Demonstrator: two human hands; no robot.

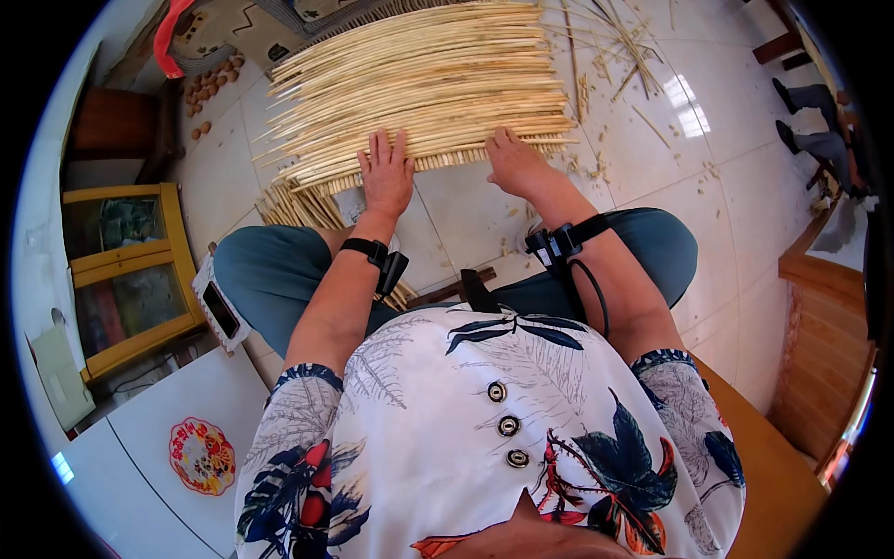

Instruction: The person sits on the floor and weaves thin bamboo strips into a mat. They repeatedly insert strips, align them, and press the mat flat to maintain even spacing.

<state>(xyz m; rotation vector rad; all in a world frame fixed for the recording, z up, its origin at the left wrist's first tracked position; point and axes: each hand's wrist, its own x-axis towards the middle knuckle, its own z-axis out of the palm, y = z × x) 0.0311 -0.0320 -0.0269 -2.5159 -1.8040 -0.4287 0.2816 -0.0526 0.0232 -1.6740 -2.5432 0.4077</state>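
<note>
Hands at the near edge of a woven mat of pale yellow split-cane strips (419, 84), which lies flat on the white tiled floor (466, 219) in front of our knees. Our left hand (386, 172) lies palm down, fingers spread flat and gripping nothing; our right hand (515, 163) presses the same edge, fingers extended. We judge the step to be aligning the strip ends. The next move calls for even pressure along the edge. Farther off, loose cane offcuts (615, 47) lie scattered.
</note>
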